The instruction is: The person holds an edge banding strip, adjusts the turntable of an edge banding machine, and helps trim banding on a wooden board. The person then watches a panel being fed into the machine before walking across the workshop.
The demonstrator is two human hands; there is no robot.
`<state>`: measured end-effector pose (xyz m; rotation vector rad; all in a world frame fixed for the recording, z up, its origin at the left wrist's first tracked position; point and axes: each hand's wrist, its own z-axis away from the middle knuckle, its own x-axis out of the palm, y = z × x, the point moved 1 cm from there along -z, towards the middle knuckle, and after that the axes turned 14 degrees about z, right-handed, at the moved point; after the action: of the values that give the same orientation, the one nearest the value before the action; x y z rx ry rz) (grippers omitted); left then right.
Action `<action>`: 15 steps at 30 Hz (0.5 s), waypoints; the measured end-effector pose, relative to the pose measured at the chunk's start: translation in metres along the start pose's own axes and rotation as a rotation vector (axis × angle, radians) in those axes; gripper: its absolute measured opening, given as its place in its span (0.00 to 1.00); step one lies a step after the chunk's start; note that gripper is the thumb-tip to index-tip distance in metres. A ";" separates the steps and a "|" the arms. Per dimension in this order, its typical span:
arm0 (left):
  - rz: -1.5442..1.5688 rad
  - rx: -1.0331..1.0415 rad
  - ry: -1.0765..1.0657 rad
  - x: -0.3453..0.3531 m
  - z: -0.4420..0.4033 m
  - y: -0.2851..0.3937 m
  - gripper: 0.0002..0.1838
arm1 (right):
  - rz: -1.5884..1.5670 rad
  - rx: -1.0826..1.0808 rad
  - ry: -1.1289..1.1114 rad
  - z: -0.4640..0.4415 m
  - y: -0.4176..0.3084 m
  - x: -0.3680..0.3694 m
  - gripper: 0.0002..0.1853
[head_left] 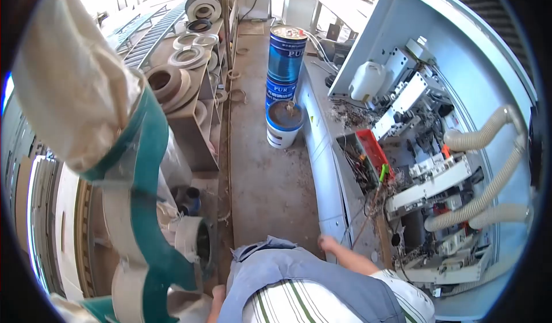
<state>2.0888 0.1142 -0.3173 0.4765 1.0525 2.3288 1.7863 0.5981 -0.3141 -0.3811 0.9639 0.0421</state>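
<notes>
My right hand (328, 243) hangs low beside the pale blue lower panel (330, 193) of a machine. It is small and foreshortened, and its fingers cannot be made out. Partly hidden by my grey apron (276, 260), my left hand (218, 293) shows only as a sliver at the bottom, near a green-edged duct (146, 225). Nothing can be seen held in either hand. In front of me stands a white bucket (283, 136) with a blue rim and a brownish top. Behind it rises a stack of blue drums (284, 58) marked PUR.
On the right, the open machine (425, 185) holds ribbed hoses (489, 193), a red tray (374, 153), a white plastic jug (368, 81) and scattered debris. To the left, a shelf (192, 133) carries rolls of edging tape (187, 57). A roller conveyor (150, 35) lies beyond.
</notes>
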 end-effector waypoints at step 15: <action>0.013 -0.093 -0.138 0.323 -0.448 0.307 0.04 | -0.054 -0.067 -0.066 -0.433 -0.200 -0.338 0.11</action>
<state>1.5023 -0.1206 -0.3342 0.6000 0.8746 2.3073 1.2895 0.3109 -0.2025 -0.4646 0.8886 0.0381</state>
